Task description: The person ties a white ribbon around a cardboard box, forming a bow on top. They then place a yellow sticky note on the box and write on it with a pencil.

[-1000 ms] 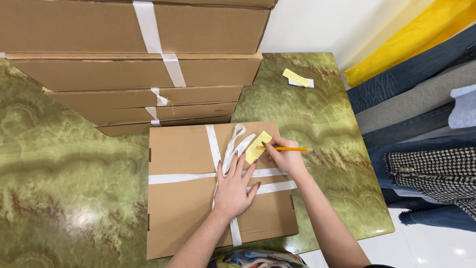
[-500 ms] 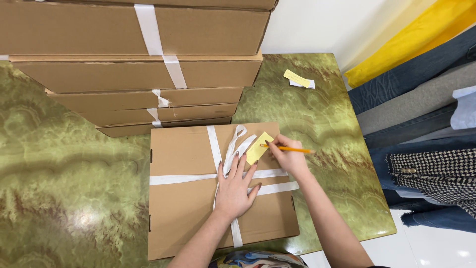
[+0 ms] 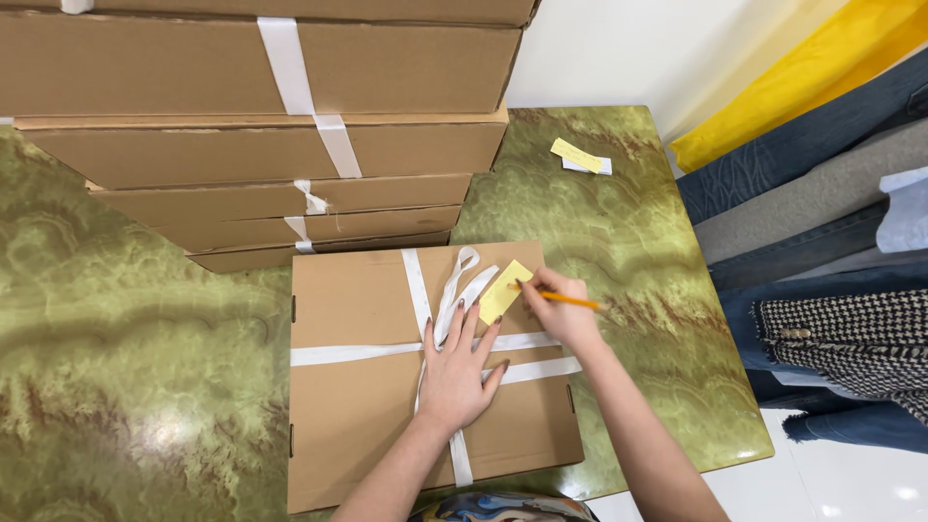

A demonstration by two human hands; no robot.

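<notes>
Flat cardboard box (image 3: 387, 387), yellow sticky note (image 3: 506, 290), pencil (image 3: 565, 301) — on green marbled tabletop.

Box: brown corrugated, shallow, lying flat and closed, bound crosswise with white ribbon (image 3: 416, 280) whose loose ends loop near the top edge. Note: small yellow rectangle, tilted, lying on the lid's upper right area beside the ribbon loops. Pencil: yellow-orange, slim, angled low, its tip apparently touching the note, though contact is hard to confirm at this size.
</notes>
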